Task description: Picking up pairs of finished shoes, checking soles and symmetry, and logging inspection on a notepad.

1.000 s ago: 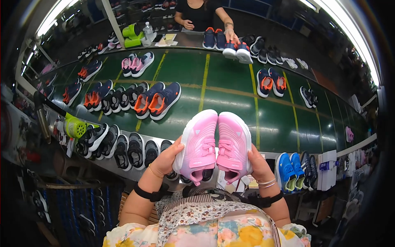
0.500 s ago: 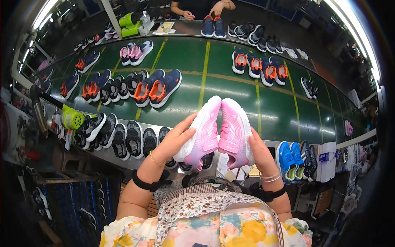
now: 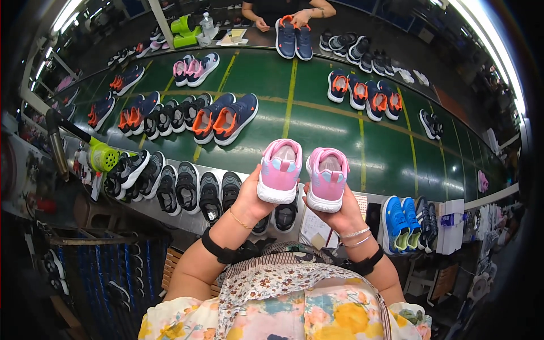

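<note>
My left hand (image 3: 250,198) is closed around one pink child's sneaker (image 3: 278,175), its heel turned toward me and its white sole at the bottom. In my right hand (image 3: 347,212) sits the matching pink sneaker (image 3: 328,184), also heel toward me, supported from below. The pair is held up side by side with a small gap, above the near edge of the green conveyor belt (image 3: 266,153). Pale stuffing shows inside both openings. Beneath the hands are a notepad (image 3: 315,229) and black sneakers (image 3: 284,216).
Black sneakers (image 3: 187,188) line the near ledge on the left, beside a green blower (image 3: 103,157). Blue sneakers (image 3: 395,224) and a white box (image 3: 451,226) stand at the right. Navy-orange sneakers (image 3: 235,120) ride the belt. Across it, a co-worker's hands (image 3: 300,18) hold navy sneakers (image 3: 294,42).
Both pink sneakers have been turned from uppers facing me, toes up, to heels facing me, and moved slightly apart. Across the belt, the co-worker has lifted and tilted the navy pair.
</note>
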Available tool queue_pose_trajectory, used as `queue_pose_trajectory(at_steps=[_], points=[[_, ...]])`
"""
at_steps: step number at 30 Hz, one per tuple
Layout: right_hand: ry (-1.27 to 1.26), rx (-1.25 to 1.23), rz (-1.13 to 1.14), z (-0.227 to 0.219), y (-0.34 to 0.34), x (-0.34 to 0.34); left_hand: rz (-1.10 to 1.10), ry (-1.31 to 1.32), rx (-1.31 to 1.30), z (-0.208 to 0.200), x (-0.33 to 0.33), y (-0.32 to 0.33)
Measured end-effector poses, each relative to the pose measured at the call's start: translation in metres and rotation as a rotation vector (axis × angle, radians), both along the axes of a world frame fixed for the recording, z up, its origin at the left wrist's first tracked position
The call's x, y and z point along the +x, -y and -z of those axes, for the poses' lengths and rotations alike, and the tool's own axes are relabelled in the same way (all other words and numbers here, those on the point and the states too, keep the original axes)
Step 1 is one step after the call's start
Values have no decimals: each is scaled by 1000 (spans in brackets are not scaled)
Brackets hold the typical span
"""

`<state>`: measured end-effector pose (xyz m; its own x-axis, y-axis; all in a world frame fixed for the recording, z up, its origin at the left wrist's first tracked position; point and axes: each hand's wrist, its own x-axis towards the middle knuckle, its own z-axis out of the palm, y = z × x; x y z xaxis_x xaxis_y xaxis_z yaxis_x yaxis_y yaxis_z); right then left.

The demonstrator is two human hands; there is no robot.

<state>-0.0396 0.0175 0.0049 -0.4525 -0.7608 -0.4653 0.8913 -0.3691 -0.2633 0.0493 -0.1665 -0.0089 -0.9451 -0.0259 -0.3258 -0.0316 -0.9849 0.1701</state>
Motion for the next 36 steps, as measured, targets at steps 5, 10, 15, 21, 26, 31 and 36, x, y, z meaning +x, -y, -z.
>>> queue_pose_trajectory(at_steps=[5,10,15,21,26,31,36], points=[[4,-27,3,-3,9,3,37,-74,2,-3,-1,-6],[-347,103,-33,-5,8,9,-30,-200,-30,-16,10,-11],[-1812,927,138,-8,-10,5,-129,-402,153,13,22,-8],[-2182,753,-162,-81,-18,15,-123,-288,3,4,22,-7],[-1932,691,-317,-20,-4,13,74,-217,-451,-21,1,-23],[-613,-5,109,23,-15,-12,172,-130,-390,-36,17,-5],[-493,-84,240,39,-23,-14,-31,-24,-615,-25,25,15]])
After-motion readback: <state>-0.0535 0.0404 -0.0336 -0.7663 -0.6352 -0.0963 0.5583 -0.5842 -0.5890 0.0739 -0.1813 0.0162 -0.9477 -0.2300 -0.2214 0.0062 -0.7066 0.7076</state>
